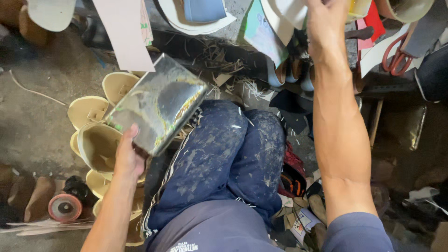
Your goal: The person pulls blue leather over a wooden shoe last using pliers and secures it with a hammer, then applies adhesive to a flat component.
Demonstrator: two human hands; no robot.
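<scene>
My left hand (128, 156) grips the near corner of a flat, shiny grey slab (157, 103) and holds it tilted above my left knee. My right hand (326, 25) reaches far up to the top edge of the view, among pale cut sheets (289, 11); its fingers are cut off by the frame, so what it touches is hidden. My knees in stained dark blue trousers (233, 154) fill the middle.
A pile of cream shoe soles (95, 140) lies on the floor at the left. A pink sheet (123, 32) hangs at the top left. Red-handled scissors (396, 58) lie at the top right. A tape roll (65, 207) sits at the lower left, scraps around.
</scene>
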